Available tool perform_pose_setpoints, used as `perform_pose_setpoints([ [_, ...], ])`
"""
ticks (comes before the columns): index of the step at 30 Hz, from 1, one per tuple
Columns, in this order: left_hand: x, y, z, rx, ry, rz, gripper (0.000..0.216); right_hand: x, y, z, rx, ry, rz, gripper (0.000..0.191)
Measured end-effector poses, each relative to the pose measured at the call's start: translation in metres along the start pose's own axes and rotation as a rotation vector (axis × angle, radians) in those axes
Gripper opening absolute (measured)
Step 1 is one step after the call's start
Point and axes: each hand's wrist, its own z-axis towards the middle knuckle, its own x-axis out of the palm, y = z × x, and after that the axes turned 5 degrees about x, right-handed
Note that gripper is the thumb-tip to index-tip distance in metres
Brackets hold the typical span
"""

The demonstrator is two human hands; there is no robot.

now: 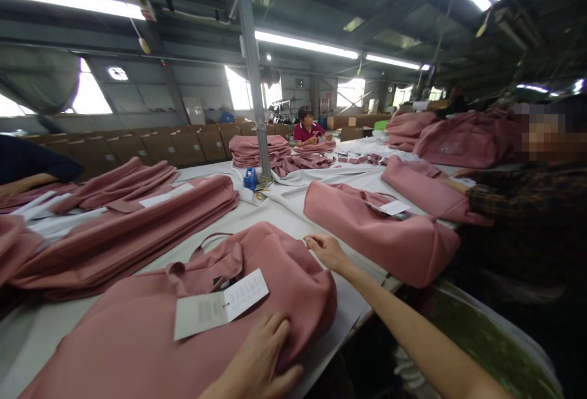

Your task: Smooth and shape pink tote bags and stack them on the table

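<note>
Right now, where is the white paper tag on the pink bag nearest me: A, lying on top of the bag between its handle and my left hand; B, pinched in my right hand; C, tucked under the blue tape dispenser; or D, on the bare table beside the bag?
A: the white paper tag lies flat on the pink bag, just above the left hand pressing the fabric.
</note>
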Motion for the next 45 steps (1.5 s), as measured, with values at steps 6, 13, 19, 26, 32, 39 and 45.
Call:
perform_pose_setpoints([
  [6, 0.028, 0.023, 0.013, 0.136, -0.240, 0.082, 0.081, 0.036, -0.021, 0.056, -0.100, 0.037, -0.174, 0.017],
  [13, 0.054, 0.041, 0.007, 0.321, -0.364, 0.308, 0.085, 0.051, -0.027, 0.054, -0.074, -0.068, -0.390, 0.036],
  [19, 0.051, 0.043, 0.014, 0.293, -0.277, 0.282, 0.088, 0.048, -0.046, 0.087, 0.091, -0.093, -0.526, 0.046],
  [26, 0.032, 0.044, 0.015, 0.145, -0.004, 0.063, 0.087, 0.026, -0.049, 0.096, 0.132, 0.074, -0.496, 0.043],
  [32, 0.034, 0.044, 0.011, 0.139, -0.056, 0.019, 0.082, -0.049, -0.032, 0.017, 0.016, 0.274, -0.312, 0.037],
  [39, 0.032, 0.036, 0.012, 0.205, -0.026, 0.119, 0.078, -0.024, -0.061, -0.068, 0.289, 0.240, -0.079, 0.033],
  [45, 0.028, 0.026, 0.020, 0.171, 0.168, 0.115, 0.088, 0.018, -0.079, -0.053, 0.463, 0.001, -0.232, 0.008],
])
